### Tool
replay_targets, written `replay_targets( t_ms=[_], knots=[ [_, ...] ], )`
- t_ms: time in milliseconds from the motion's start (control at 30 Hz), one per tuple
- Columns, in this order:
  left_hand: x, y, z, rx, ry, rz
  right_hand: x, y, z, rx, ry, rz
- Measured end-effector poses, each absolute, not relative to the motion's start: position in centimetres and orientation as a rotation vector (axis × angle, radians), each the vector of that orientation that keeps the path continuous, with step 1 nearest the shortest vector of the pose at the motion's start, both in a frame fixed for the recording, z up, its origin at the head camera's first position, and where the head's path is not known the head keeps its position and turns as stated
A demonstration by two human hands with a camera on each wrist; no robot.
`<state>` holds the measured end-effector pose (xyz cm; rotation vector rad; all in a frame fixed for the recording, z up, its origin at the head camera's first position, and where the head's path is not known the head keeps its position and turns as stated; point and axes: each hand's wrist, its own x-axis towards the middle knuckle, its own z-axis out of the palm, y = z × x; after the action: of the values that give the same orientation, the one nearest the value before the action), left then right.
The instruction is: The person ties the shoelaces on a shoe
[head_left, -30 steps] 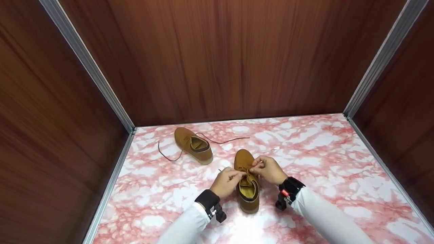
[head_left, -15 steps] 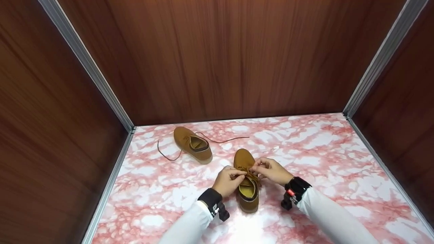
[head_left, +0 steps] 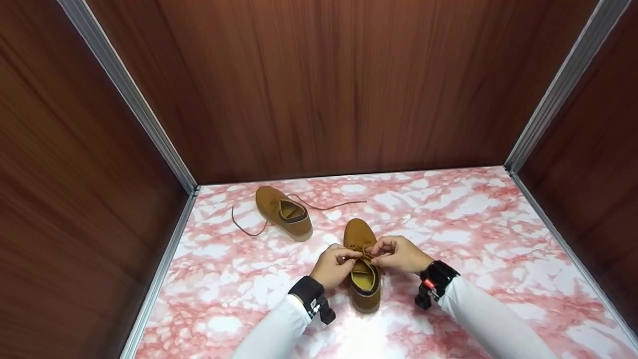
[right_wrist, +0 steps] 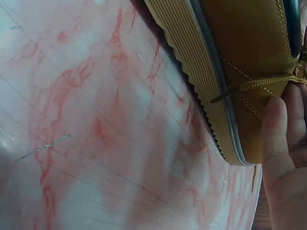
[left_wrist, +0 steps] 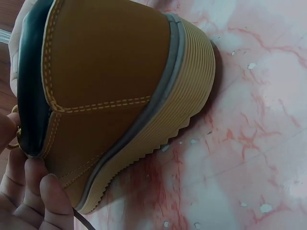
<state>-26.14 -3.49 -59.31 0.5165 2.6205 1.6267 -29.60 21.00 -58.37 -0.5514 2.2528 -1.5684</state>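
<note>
A tan lace-up shoe [head_left: 358,231] stands upright on the table, toe pointing away from me. From its left side my left hand [head_left: 331,268] pinches the lace at the top of the tongue with thumb and forefinger. Opposite it, my right hand [head_left: 402,256] pinches the lace over the eyelets, its fingertips close to the left ones. In the right wrist view a tipped end of the shoelace [right_wrist: 261,82] hangs down the shoe's side. The left wrist view shows curled fingers [left_wrist: 55,199] against the collar; the knot area is mostly hidden there.
A matching shoe [head_left: 271,199] sits farther back on the left, its loose lace [head_left: 326,208] trailing to both sides. The red-and-white marbled table [head_left: 458,219] is bounded by brown wood-grain panels [head_left: 349,89] with metal corner strips.
My right hand has shifted slightly right and nearer to me, its fingers regripping at the lace. The left hand stays almost in place, and neither shoe has visibly moved.
</note>
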Motion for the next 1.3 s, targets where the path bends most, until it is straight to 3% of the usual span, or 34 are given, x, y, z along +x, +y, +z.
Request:
replay_targets(
  t_ms=[233,567,1300],
  knots=[
    [-26.9,-3.9,-59.2,0.491,2.580,1.675,-29.6,21.1,-58.4,-0.548,2.282,-1.549],
    [-28.5,-3.6,-58.2,0.255,2.671,1.570,-29.7,21.2,-58.8,-0.546,2.293,-1.565],
    [-29.7,-3.2,-57.0,0.338,2.662,1.342,-29.7,20.8,-58.5,-0.530,2.250,-1.575]
  ],
)
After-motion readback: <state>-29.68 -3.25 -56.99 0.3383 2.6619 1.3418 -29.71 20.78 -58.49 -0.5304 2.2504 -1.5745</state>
